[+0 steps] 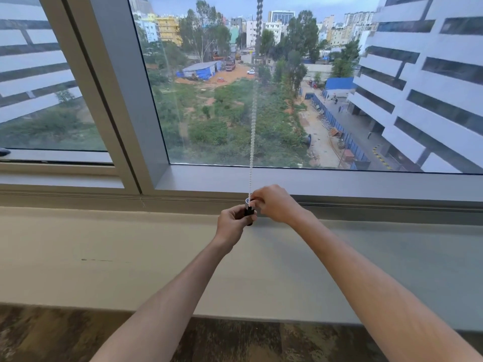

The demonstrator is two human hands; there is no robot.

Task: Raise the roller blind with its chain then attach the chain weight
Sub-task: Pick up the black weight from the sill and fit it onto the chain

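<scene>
A white bead chain (253, 131) hangs straight down in front of the window glass, from the top edge of the view to my hands. My left hand (233, 222) is closed around a small black chain weight (248, 211) with a pale ring at its top, held upright just above the sill. My right hand (274, 203) pinches the chain's lower end right at the top of the weight. The two hands touch each other. The blind itself is out of view above.
A wide beige window sill (130, 257) runs below my hands, with a grey window frame (125, 100) and mullion to the left. Dark patterned carpet (65, 338) lies below the sill. Buildings and trees show through the glass.
</scene>
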